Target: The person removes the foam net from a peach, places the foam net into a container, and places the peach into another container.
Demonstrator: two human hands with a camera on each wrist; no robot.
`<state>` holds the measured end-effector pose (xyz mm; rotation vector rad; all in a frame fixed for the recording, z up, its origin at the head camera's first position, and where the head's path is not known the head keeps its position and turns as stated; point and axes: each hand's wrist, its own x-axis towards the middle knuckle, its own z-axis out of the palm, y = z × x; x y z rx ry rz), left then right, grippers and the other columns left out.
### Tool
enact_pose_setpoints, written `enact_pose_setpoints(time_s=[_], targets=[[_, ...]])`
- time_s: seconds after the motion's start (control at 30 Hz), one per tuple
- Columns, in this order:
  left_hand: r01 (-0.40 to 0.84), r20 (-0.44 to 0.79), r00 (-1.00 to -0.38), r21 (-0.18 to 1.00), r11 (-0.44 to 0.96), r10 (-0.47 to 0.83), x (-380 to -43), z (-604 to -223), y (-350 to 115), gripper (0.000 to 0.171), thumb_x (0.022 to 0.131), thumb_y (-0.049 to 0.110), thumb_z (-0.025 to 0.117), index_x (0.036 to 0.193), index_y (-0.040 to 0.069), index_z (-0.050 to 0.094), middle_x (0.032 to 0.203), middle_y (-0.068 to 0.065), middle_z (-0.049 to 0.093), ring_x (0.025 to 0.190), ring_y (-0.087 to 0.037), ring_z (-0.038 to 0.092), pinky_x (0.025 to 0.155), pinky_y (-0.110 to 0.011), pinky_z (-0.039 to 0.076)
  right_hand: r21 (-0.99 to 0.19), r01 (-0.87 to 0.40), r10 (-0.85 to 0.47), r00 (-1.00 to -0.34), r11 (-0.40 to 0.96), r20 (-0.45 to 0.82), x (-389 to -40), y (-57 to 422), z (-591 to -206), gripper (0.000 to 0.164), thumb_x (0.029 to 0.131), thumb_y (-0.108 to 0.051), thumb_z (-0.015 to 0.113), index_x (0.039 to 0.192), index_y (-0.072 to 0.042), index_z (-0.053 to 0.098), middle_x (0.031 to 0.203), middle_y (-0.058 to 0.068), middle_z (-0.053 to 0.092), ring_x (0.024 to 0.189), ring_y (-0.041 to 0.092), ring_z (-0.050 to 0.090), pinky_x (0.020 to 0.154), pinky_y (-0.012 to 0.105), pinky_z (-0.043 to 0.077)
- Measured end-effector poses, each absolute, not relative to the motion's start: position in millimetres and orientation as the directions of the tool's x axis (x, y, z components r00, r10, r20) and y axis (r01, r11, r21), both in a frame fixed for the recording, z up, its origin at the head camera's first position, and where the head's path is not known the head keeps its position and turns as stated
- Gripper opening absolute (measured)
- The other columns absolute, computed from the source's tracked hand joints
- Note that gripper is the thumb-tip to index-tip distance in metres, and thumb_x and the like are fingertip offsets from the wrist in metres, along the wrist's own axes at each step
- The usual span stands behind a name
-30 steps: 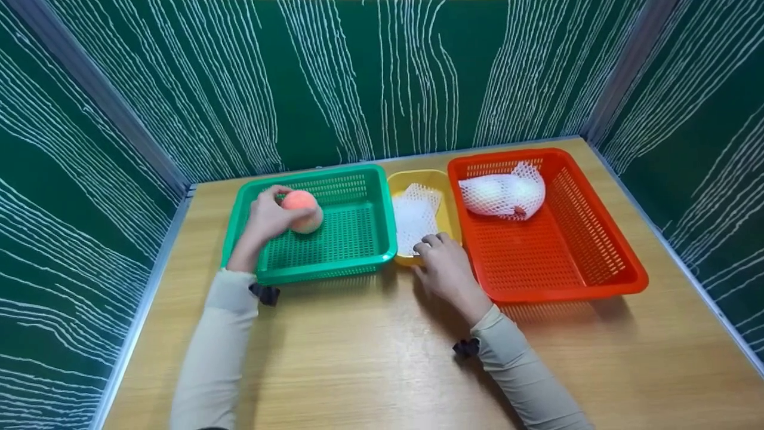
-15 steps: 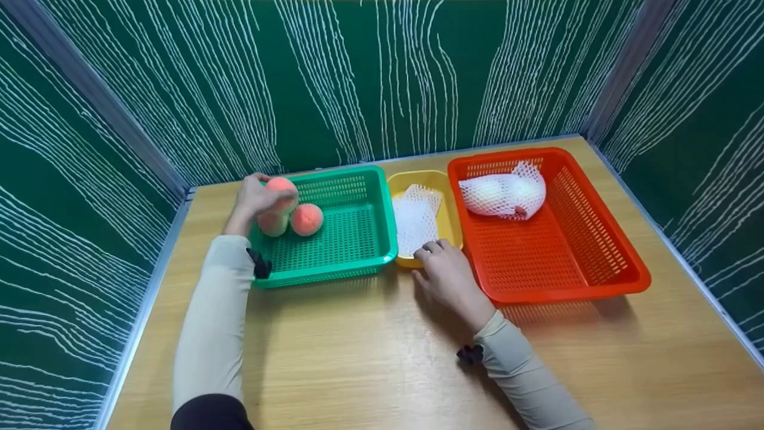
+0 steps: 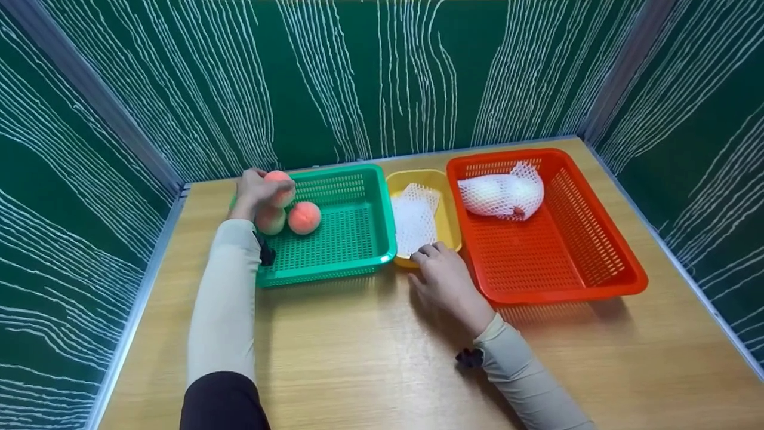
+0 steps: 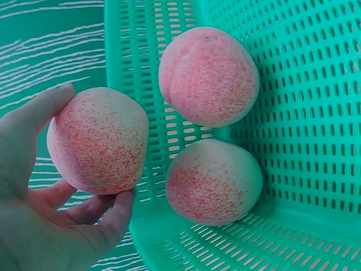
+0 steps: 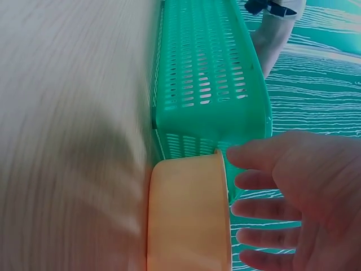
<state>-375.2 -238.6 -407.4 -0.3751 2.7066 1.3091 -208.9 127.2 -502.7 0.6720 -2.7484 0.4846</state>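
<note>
My left hand (image 3: pixel 255 190) holds a peach (image 4: pixel 98 141) at the left end of the green basket (image 3: pixel 391 224), thumb and fingers around its sides. Two more peaches lie in that basket: a pinker peach (image 3: pixel 304 217) and a paler peach (image 3: pixel 270 220) beside it. In the left wrist view, the held fruit is apart from both. My right hand (image 3: pixel 450 278) hovers at the near rim of the yellow container (image 3: pixel 450 221), its fingers relaxed and holding nothing. White foam net sleeves (image 3: pixel 413 226) lie inside that container, near the fingertips.
At right stands a red basket (image 3: pixel 531 257). In its back left corner lie roundish fruits in white foam netting (image 3: pixel 504 191). All three containers stand side by side on a wooden table (image 3: pixel 358 358), with green line-patterned walls (image 3: pixel 412 77) behind and at the sides.
My left hand has moved left and away from the basket's middle with a peach, and two peaches now show in the basket. The right hand has barely moved.
</note>
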Motion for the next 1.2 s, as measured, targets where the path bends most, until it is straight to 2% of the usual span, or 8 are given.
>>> enact_pose_setpoints(time_s=[0.57, 0.9, 1.03, 1.2], targets=[[-0.298, -0.263, -0.954, 0.809, 0.506, -0.142, -379, -427, -237, 0.071, 0.082, 0.029, 0.077, 0.136, 0.002, 0.039, 0.131, -0.014, 0.045, 0.114, -0.028, 0.045, 0.099, -0.041, 0.04, -0.309, -0.512, -0.407, -0.846, 0.802, 0.345, -203, 128, -508, 0.024, 0.081, -0.02, 0.074, 0.099, -0.004, 0.071, 0.098, 0.01, 0.063, 0.091, 0.03, 0.055, 0.082, 0.044, 0.046], [-0.324, -0.312, -0.943, 0.78, 0.536, -0.116, -379, -424, -235, 0.066, 0.089, 0.034, 0.069, 0.136, -0.001, 0.038, 0.133, -0.016, 0.045, 0.115, -0.028, 0.045, 0.101, -0.041, 0.039, -0.322, -0.456, -0.381, -0.884, 0.83, 0.27, -202, 130, -506, 0.027, 0.084, -0.022, 0.071, 0.104, -0.004, 0.07, 0.106, 0.011, 0.063, 0.097, 0.029, 0.055, 0.087, 0.044, 0.045], [-0.336, -0.335, -0.936, 0.771, 0.541, -0.104, -379, -423, -235, 0.069, 0.09, 0.037, 0.067, 0.137, 0.0, 0.033, 0.133, -0.017, 0.041, 0.115, -0.029, 0.042, 0.103, -0.043, 0.036, -0.327, -0.461, -0.383, -0.882, 0.825, 0.275, -204, 131, -506, 0.028, 0.084, -0.023, 0.073, 0.105, -0.005, 0.07, 0.106, 0.01, 0.063, 0.097, 0.029, 0.054, 0.088, 0.043, 0.045], [-0.341, -0.35, -0.932, 0.761, 0.552, -0.093, -379, -422, -234, 0.069, 0.09, 0.038, 0.067, 0.136, 0.0, 0.033, 0.13, -0.017, 0.041, 0.113, -0.029, 0.041, 0.104, -0.045, 0.036, -0.335, -0.466, -0.38, -0.878, 0.819, 0.291, -205, 131, -508, 0.027, 0.083, -0.022, 0.073, 0.103, -0.005, 0.07, 0.104, 0.01, 0.063, 0.096, 0.029, 0.054, 0.087, 0.043, 0.045]])
